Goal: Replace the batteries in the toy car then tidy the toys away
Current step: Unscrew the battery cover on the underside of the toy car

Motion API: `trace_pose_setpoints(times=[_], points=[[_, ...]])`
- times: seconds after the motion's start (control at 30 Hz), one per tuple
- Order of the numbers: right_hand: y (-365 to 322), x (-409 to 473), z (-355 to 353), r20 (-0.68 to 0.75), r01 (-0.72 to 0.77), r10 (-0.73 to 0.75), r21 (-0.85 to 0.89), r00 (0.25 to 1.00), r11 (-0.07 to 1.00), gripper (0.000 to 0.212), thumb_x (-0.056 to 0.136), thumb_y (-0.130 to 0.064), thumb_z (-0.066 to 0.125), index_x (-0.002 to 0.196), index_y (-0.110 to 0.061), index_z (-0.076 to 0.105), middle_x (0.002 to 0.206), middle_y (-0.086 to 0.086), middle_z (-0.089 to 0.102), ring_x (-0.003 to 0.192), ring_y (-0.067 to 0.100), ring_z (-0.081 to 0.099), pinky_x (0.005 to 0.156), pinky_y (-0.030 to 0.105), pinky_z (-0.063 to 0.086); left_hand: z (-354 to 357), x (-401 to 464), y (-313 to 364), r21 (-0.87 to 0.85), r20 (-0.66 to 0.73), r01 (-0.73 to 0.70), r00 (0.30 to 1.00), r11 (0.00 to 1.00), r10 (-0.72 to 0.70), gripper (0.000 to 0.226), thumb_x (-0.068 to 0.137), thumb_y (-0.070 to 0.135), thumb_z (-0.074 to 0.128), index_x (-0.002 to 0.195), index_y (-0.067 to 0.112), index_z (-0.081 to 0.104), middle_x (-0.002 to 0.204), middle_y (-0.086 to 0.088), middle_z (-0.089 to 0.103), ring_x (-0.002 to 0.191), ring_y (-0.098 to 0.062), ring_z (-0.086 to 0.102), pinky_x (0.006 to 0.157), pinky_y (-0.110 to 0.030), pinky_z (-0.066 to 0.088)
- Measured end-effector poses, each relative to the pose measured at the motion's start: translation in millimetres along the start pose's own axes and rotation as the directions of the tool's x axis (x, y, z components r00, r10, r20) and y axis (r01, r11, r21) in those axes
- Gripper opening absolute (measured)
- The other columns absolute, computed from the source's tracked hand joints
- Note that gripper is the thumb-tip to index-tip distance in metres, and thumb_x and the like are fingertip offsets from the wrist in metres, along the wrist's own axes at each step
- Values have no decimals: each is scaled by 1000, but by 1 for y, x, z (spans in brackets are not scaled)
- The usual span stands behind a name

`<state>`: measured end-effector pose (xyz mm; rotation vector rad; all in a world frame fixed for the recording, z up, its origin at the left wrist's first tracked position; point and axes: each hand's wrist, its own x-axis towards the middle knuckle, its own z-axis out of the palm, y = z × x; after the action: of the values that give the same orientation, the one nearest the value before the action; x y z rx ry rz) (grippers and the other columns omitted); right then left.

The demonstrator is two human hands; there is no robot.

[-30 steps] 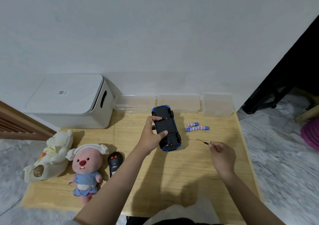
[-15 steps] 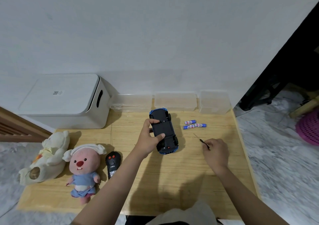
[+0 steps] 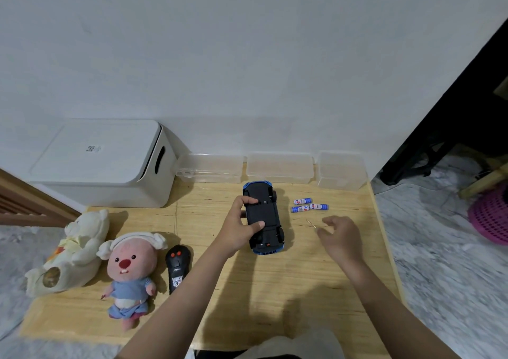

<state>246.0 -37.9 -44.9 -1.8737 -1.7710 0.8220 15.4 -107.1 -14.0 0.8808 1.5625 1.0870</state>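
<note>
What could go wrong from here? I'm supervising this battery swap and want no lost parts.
The thin screwdriver lies loose on the table beside the open right hand; a careless sweep could knock it off. The batteries lie unrestrained and might roll. The left hand grips the upturned toy car from one side only, so it may twist.

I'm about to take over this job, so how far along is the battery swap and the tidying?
Done: the toy car is flipped underside up, and the fresh batteries lie beside it. In hand: the left hand holds the car; the right hand hovers open next to a thin tool on the table. Left: the battery swap itself, then tidying away the plush toys and remote.
</note>
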Motion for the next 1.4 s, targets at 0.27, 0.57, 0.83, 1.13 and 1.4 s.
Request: trace_pose_setpoints(times=[0.27, 0.57, 0.83, 1.13, 1.4], points=[[-58, -21, 26, 265, 93, -163, 259, 950, 961, 34, 83, -15, 69, 116, -13, 65, 110, -1, 64, 86, 10, 62, 80, 24, 50, -1, -1, -18, 116, 70, -4, 998, 993, -4, 42, 80, -2, 68, 105, 27, 49, 113, 0, 53, 104, -23, 52, 80, -46, 57], [-69, -35, 35, 256, 114, -200, 315, 946, 942, 44, 80, 4, 66, 123, -5, 60, 97, -2, 65, 78, 5, 63, 71, 8, 49, 3, -2, -23, 178, 30, 24, 999, 984, -30, 42, 81, 2, 68, 111, 25, 49, 104, -1, 62, 99, -16, 60, 72, -32, 58], [-70, -40, 46, 270, 86, -151, 237, 951, 968, 51, 80, -2, 71, 128, 0, 54, 102, 3, 50, 92, 16, 57, 93, 28, 49, 0, 3, -28, 453, 34, 22, 999, 891, -42, 45, 83, 14, 68, 113, 30, 40, 92, -3, 70, 81, -23, 67, 74, -39, 56], [-73, -41, 52, 211, 23, -80, 262, 974, 965, 37, 80, -6, 72, 115, -9, 64, 104, 1, 51, 92, 15, 55, 83, 26, 47, 4, -4, -31, 479, -49, -42, 996, 877, 75, 46, 78, 12, 71, 113, 27, 44, 103, 3, 60, 91, -21, 61, 74, -40, 54], [-73, -38, 57, 200, -136, 55, 421, 978, 897, 18, 80, -4, 71, 96, -11, 68, 81, -2, 65, 77, 12, 63, 64, 14, 47, 6, -7, -36, 447, -118, -47, 987, 893, 111, 53, 76, 13, 76, 122, 25, 53, 117, -1, 53, 101, -9, 50, 88, -21, 44]])
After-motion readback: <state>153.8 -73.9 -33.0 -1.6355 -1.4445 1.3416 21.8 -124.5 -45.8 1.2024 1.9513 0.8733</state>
